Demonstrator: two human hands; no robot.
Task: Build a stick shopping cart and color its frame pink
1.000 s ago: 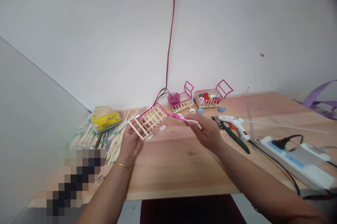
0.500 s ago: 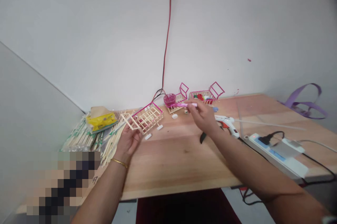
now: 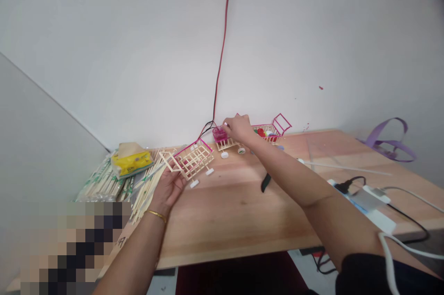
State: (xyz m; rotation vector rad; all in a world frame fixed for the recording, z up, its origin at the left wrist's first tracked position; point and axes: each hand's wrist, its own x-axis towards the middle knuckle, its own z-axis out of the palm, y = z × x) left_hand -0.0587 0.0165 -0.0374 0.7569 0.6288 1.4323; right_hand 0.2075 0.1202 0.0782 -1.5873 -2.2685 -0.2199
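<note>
My left hand (image 3: 169, 185) is closed on a miniature shopping cart (image 3: 194, 160) built from pale wooden sticks, with white wheels and magenta paint along part of its top rim. My right hand (image 3: 238, 127) reaches to the clear cup of magenta paint (image 3: 219, 135), which rests on a second small cart (image 3: 226, 145). Its fingers pinch a slim brush, of which only a light handle end (image 3: 226, 124) shows; the bristles are hidden. To the right stands a third cart (image 3: 267, 133) with a magenta rim and handle, filled with colourful pieces.
Bundled wooden sticks (image 3: 99, 175) and a yellow packet (image 3: 132, 163) lie at the left. A black curved object (image 3: 265, 183) lies near my right forearm. A power strip (image 3: 379, 218) with plugs and cords sits at the right, and a purple strap (image 3: 385, 133) is at the table's edge.
My right hand has moved left and away from me with the brush, to the paint cup. My forearm now covers most of the glue gun. The left hand still holds its cart.
</note>
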